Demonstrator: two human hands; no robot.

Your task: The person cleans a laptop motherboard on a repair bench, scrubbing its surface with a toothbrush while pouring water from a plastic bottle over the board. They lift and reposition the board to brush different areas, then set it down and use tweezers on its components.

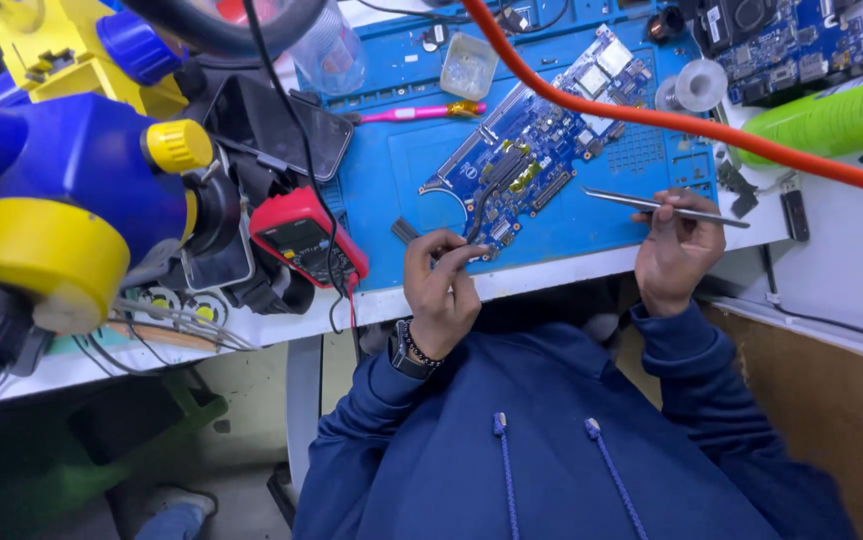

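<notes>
Blue hoodie [551, 450] fills the bottom of the frame | left hand [441, 290], lower middle, pinches the near corner of the circuit board [536, 150] to keep it flat on the blue mat [391, 190] | right hand [676, 255] closed around tweezers [661, 208], tips pointing left at the board | red meter [301, 235] waits at left.

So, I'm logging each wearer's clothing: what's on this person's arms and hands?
Both arms wear dark blue hoodie sleeves with ribbed cuffs. The left hand is bare, with a dark wristwatch and a beaded bracelet at the wrist. The right hand is bare.
</notes>
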